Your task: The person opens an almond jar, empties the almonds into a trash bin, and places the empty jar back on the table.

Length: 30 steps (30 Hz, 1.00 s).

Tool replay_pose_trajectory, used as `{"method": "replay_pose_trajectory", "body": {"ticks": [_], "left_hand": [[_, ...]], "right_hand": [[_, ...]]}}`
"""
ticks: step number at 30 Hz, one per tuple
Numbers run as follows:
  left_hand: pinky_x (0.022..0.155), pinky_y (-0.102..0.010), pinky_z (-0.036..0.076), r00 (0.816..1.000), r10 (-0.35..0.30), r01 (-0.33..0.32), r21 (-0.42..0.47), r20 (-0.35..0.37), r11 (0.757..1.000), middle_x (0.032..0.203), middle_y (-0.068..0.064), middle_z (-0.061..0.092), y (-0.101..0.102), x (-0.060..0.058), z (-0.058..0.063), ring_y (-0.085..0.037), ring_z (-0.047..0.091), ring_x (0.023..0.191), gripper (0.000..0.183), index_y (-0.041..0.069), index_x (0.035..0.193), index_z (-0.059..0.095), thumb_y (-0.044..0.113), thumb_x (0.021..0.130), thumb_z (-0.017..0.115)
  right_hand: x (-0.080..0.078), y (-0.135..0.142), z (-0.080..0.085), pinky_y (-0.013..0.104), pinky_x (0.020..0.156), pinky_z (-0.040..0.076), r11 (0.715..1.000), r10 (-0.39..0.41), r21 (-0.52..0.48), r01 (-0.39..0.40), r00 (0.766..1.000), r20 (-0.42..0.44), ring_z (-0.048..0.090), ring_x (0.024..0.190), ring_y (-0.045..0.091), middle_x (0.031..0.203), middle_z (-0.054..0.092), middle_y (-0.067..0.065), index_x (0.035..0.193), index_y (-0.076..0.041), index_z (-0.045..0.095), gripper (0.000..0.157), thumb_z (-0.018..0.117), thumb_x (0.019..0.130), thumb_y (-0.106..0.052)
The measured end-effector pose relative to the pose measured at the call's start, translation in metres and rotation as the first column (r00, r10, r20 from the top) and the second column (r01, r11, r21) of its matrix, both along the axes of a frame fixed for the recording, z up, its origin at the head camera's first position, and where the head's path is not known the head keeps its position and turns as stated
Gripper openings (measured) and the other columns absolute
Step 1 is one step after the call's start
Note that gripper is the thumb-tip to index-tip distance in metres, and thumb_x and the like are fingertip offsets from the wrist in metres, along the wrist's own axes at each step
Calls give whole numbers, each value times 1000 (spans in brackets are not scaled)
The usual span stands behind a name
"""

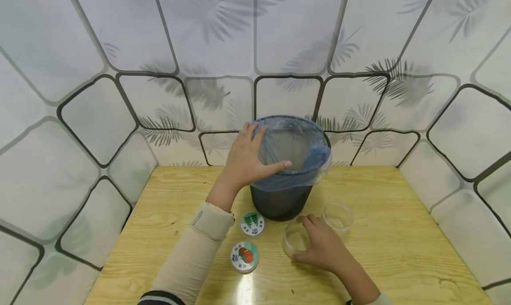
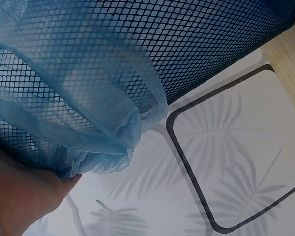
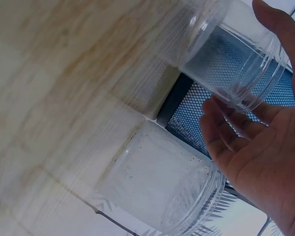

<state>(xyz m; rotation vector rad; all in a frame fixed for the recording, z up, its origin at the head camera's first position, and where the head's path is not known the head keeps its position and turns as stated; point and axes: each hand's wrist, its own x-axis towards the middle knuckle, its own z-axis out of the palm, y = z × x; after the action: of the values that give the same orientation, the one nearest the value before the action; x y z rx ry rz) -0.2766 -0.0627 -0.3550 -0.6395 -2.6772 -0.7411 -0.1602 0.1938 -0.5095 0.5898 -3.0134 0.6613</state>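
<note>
A black mesh wastebasket [image 1: 275, 203] lined with a blue plastic bag [image 1: 315, 156] stands at the back middle of the table. My left hand [image 1: 247, 156] rests at the bag-covered rim on the left side, fingers spread and thumb over the near edge. In the left wrist view, part of that hand shows against the bag [image 2: 103, 118]. Thumb and fingers of my right hand [image 1: 321, 247] are around a clear jar [image 1: 288, 245] in front of the basket. The right wrist view shows the open-mouthed jar [image 3: 221, 54] between that thumb and the fingertips.
A second clear jar [image 1: 338, 216] stands open to the right, behind my right hand. Two round picture-labelled pieces lie left of the first jar: a green-vegetable one [image 1: 252, 223] and a tomato one [image 1: 244, 257]. Patterned walls [image 1: 223, 101] enclose the wooden table [image 1: 399, 251].
</note>
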Motion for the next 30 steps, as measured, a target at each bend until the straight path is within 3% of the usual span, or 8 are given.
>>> {"method": "replay_pose_trajectory", "body": {"ticks": [8, 14, 24, 30], "left_hand": [[133, -62, 17, 1000, -1, 1, -12, 1, 1000, 176, -16, 23, 1, 0, 1, -41, 7, 166, 114, 16, 170, 27, 82, 85, 66], [133, -60, 16, 1000, -2, 2, -19, -4, 1000, 176, -16, 24, 0, 0, 2, -40, 7, 166, 114, 16, 170, 27, 81, 85, 67], [133, -61, 16, 1000, -10, 10, -23, 1, 1000, 176, -17, 24, -1, 0, 2, -42, 7, 166, 119, 13, 169, 30, 85, 81, 66], [133, -61, 17, 1000, -13, 13, -33, -9, 999, 175, -17, 25, -1, 1, 2, -44, 8, 166, 122, 14, 169, 31, 86, 79, 68]], "right_hand": [[1, -1, 3, 53, 93, 59, 1000, 0, 29, 1, 1000, -6, 63, 118, 36, 127, 66, 11, 140, -7, 62, 96, 101, 62, -47], [0, 3, 5, 60, 98, 57, 999, 13, 34, -15, 999, 48, 62, 127, 43, 139, 63, 16, 151, -7, 56, 106, 96, 67, -58], [-7, 16, 23, 64, 101, 55, 997, 37, -72, -34, 998, 45, 59, 133, 41, 148, 57, 15, 157, -11, 49, 105, 88, 77, -66], [-7, 21, 34, 66, 102, 53, 995, 54, -85, -54, 999, -4, 55, 137, 42, 152, 54, 14, 157, -14, 51, 100, 86, 79, -66]]}}
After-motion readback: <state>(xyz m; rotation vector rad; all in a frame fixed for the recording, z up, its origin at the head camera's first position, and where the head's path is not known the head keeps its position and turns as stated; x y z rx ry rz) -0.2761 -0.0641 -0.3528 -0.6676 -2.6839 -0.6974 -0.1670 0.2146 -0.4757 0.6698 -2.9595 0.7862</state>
